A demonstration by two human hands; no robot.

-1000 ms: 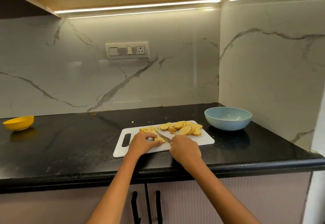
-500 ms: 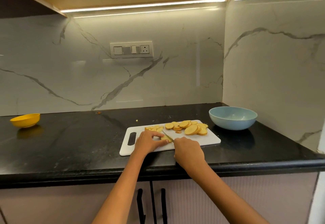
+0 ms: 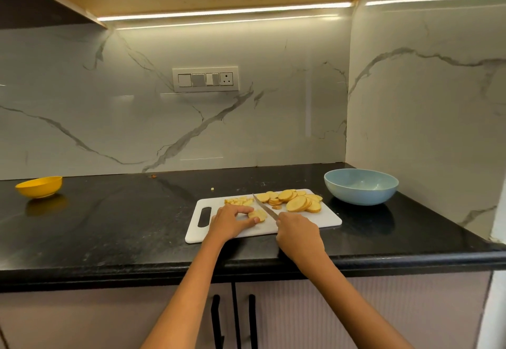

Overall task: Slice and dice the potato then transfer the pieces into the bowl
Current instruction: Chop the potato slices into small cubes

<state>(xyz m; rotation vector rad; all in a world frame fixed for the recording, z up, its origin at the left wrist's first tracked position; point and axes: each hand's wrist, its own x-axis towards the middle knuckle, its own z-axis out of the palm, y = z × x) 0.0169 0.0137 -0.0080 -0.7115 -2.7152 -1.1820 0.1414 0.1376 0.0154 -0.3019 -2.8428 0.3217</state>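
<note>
A white cutting board (image 3: pixel 325 218) lies on the black counter. Round potato slices (image 3: pixel 297 201) are piled at its far right, and small diced pieces (image 3: pixel 238 200) lie at its far left. My left hand (image 3: pixel 231 222) pinches a small stack of slices (image 3: pixel 258 215) between thumb and fingers. My right hand (image 3: pixel 298 235) grips the handle of a knife (image 3: pixel 265 206), whose blade runs just right of that stack, tip pointing away from me. The pale blue bowl (image 3: pixel 361 186) stands right of the board and looks empty.
A yellow bowl (image 3: pixel 39 186) sits at the far left of the counter (image 3: pixel 109 225). A potato crumb (image 3: pixel 211 189) lies behind the board. Marble walls close the back and the right side. The counter's front edge is just below the board.
The knife has lifted away from my left hand, and its blade now shows in full beside the stack. My left hand still holds the slices. The view has shifted slightly.
</note>
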